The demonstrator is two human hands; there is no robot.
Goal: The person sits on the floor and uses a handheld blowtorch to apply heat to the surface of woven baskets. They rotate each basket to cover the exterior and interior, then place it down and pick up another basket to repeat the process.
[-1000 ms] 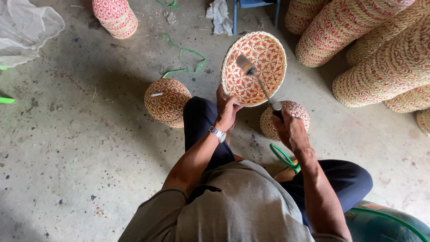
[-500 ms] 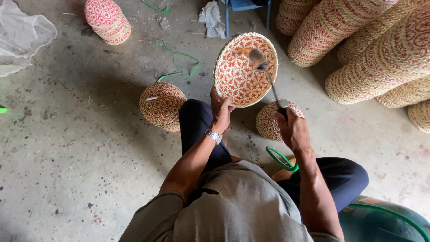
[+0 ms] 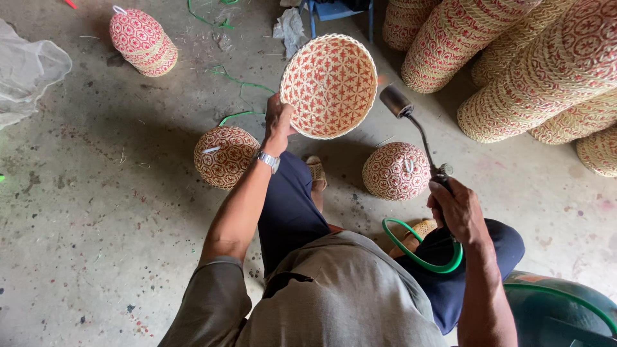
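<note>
**Woven basket held up beside a torch nozzle**

The left hand (image 3: 277,122) is closed on the near-left rim of a round woven basket (image 3: 329,85) patterned in red and cream, thumb inside the rim. The basket is held clear of the floor, tilted so that its open inside faces the camera. A metal wristwatch (image 3: 268,159) is worn on the left wrist.

The right hand (image 3: 457,212) is wrapped shut around the handle of a gas torch (image 3: 418,132). The thin tube is seen running up and to the far left from the fist, ending in a dark cylindrical nozzle just beside the right edge of the basket, close to it but apart. A faint glow is noted at the basket's edge near the nozzle; whether a flame is burning cannot be told.

A green hose (image 3: 421,260) is looped over the right knee, below the right hand. A dark green rounded object (image 3: 559,308) is partly seen at the near right corner.

On the concrete floor (image 3: 96,212), two upturned baskets are recorded: one to the left (image 3: 225,155) of the left forearm, one between the hands (image 3: 396,171). A short stack of baskets (image 3: 143,41) lies at the far left. Long stacks of nested baskets (image 3: 533,71) lie on their sides at the far right. A pale mesh sheet (image 3: 29,67) is seen at the left edge.
</note>
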